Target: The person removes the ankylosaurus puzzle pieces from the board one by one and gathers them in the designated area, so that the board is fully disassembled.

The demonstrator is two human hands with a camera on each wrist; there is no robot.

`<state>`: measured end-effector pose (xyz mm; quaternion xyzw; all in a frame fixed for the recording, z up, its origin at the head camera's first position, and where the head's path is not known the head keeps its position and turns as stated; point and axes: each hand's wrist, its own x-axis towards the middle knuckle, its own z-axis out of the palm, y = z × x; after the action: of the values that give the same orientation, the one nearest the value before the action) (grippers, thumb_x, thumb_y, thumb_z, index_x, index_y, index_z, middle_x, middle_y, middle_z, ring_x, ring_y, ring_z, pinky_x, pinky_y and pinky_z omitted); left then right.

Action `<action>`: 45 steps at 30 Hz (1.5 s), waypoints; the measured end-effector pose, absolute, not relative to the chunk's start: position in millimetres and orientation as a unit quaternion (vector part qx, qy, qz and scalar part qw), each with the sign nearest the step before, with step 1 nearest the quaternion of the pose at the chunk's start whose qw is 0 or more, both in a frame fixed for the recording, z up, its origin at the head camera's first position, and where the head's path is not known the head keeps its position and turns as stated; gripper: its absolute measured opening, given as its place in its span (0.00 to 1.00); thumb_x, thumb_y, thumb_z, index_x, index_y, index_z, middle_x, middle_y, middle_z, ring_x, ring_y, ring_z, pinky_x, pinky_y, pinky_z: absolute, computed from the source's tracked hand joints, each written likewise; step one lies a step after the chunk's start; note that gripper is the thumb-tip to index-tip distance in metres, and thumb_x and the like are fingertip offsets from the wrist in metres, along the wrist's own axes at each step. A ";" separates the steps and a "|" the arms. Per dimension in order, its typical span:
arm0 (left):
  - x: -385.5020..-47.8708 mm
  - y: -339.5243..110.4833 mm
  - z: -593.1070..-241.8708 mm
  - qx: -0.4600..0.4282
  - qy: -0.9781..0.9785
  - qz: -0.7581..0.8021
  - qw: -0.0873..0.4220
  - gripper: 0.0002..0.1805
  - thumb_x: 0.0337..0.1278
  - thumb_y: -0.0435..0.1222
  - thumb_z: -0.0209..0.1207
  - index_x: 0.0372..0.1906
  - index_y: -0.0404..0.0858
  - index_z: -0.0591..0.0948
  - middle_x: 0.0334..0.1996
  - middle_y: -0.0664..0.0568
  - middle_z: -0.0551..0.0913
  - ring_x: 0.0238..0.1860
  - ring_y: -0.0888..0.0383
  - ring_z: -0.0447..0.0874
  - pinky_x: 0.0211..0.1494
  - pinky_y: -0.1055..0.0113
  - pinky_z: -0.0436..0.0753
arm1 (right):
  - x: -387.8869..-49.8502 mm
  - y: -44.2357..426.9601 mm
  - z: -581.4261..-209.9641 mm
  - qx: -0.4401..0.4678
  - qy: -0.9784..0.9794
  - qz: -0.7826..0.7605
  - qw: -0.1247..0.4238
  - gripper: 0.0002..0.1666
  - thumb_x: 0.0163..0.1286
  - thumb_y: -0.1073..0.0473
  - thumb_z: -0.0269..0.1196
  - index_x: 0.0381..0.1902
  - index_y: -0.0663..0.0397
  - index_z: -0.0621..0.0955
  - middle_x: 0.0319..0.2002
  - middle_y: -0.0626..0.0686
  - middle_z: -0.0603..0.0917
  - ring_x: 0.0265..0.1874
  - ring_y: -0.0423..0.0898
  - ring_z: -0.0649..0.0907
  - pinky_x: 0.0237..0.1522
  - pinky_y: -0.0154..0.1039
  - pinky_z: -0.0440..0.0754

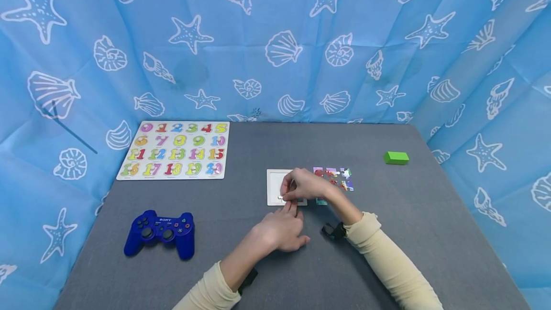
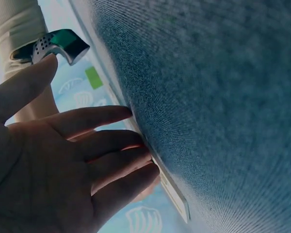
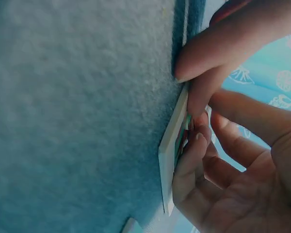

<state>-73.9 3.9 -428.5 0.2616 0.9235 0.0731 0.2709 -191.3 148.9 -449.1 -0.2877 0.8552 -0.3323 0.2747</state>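
Observation:
A small white puzzle tray [image 1: 272, 185] lies mid-table. Over its near part, my right hand [image 1: 307, 185] pinches a small jigsaw piece [image 1: 281, 198] between thumb and fingertips; most of the piece is hidden. My left hand [image 1: 280, 231] has its fingers extended, their tips touching the tray's near edge. The left wrist view shows that hand [image 2: 82, 160] with its palm empty. In the right wrist view, coloured picture pieces show on the tray [image 3: 166, 155] beneath the right fingers. Loose jigsaw pieces [image 1: 347, 185] lie right of the tray, partly behind the right hand.
A number puzzle board [image 1: 172, 149] lies at the back left. Nearer on the left is a blue game controller [image 1: 160, 233]. A green block [image 1: 396, 158] sits at the back right. Blue shell-print curtains [image 1: 275, 80] border the grey table [image 1: 258, 142].

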 end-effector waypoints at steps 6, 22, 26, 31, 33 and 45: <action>-73.5 4.1 -427.9 0.261 0.925 0.070 0.268 0.41 0.81 0.59 0.56 0.84 0.38 0.67 0.90 0.43 0.52 0.91 0.51 0.48 0.86 0.52 0.70 | -190.5 152.1 -450.4 -0.308 0.844 -0.352 0.263 0.04 0.73 0.68 0.71 0.44 0.62 0.89 0.34 0.54 0.90 0.30 0.37 0.83 0.35 0.30 0.83; -76.2 6.9 -429.2 0.244 0.922 0.083 0.288 0.40 0.80 0.58 0.58 0.84 0.40 0.68 0.90 0.45 0.52 0.91 0.51 0.49 0.85 0.46 0.71 | -186.4 202.8 -435.2 -0.280 0.843 -0.410 0.209 0.05 0.77 0.62 0.70 0.46 0.56 0.88 0.38 0.54 0.88 0.35 0.45 0.80 0.39 0.35 0.81; -75.5 7.6 -429.8 0.239 0.925 0.080 0.286 0.40 0.80 0.58 0.57 0.83 0.40 0.69 0.90 0.45 0.53 0.91 0.51 0.50 0.85 0.47 0.71 | -181.5 227.0 -433.2 -0.258 0.854 -0.406 0.199 0.05 0.77 0.61 0.70 0.47 0.55 0.89 0.40 0.54 0.90 0.36 0.44 0.82 0.41 0.34 0.82; -74.9 8.6 -429.2 0.235 0.926 0.077 0.285 0.40 0.80 0.58 0.57 0.83 0.39 0.69 0.90 0.45 0.53 0.91 0.51 0.50 0.85 0.47 0.71 | -174.7 257.5 -433.9 -0.240 0.871 -0.386 0.186 0.06 0.77 0.63 0.70 0.47 0.58 0.89 0.41 0.55 0.91 0.37 0.43 0.82 0.39 0.34 0.80; -75.1 8.7 -428.8 0.235 0.926 0.076 0.287 0.40 0.80 0.58 0.57 0.83 0.39 0.68 0.90 0.45 0.53 0.91 0.51 0.50 0.85 0.46 0.71 | -171.7 267.8 -435.2 -0.237 0.879 -0.369 0.184 0.06 0.77 0.64 0.69 0.48 0.60 0.89 0.42 0.55 0.92 0.38 0.42 0.82 0.40 0.34 0.80; -77.3 4.8 -427.7 0.248 0.923 0.069 0.286 0.39 0.81 0.59 0.56 0.83 0.42 0.70 0.90 0.47 0.54 0.91 0.52 0.51 0.84 0.46 0.72 | -161.7 276.2 -451.5 -0.238 0.903 -0.313 0.173 0.05 0.74 0.67 0.71 0.44 0.58 0.91 0.37 0.51 0.92 0.33 0.36 0.84 0.38 0.32 0.81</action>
<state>-77.3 4.8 -427.7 0.2481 0.9231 0.0689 0.2856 -161.7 276.2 -451.5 -0.2381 0.9032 -0.3126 0.1726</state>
